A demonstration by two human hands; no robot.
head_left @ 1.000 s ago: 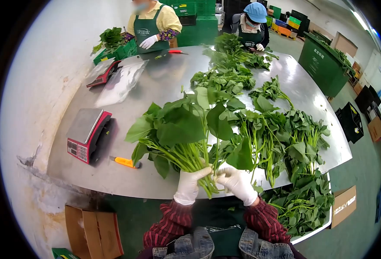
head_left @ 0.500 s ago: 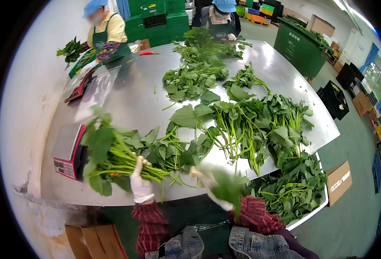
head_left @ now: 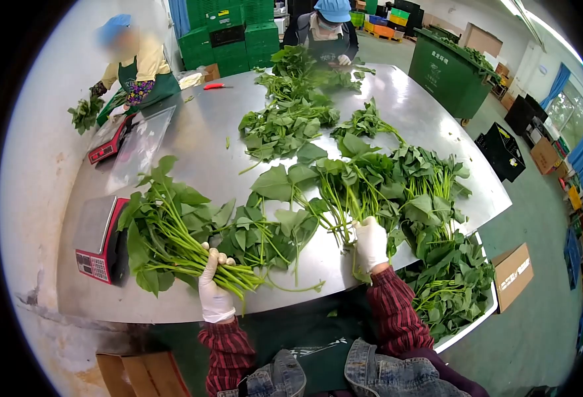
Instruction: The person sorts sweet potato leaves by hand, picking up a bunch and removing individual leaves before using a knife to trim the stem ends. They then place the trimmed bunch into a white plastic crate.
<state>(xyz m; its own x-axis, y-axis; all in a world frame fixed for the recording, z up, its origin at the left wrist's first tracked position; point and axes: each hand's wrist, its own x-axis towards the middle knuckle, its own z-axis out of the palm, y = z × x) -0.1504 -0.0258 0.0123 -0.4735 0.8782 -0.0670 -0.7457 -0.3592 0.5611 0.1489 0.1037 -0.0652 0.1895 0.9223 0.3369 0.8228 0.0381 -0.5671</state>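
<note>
My left hand point(head_left: 216, 291), in a white glove, is wrapped round a thick bunch of long-stemmed leafy greens point(head_left: 172, 238). Its leaves point away to the left, and the cut ends stick out right of my thumb. My right hand point(head_left: 371, 243), gloved too, is closed on stems at the near edge of a pile of leafy greens point(head_left: 354, 175); its fingertips are partly hidden. Between my hands, loose leafy greens point(head_left: 261, 231) lie on the metal table point(head_left: 205, 142).
A red-sided scale point(head_left: 96, 231) stands at the left, with a second scale point(head_left: 111, 140) and clear plastic bags point(head_left: 139, 149) beyond. A white crate point(head_left: 483, 311) of greens is at right. Two co-workers in blue caps stand across the table, where a red-handled knife point(head_left: 215, 86) lies.
My right hand has moved from near the table edge up and right to the pile; the leaf blurred beside it is gone. My left hand still holds its bunch.
</note>
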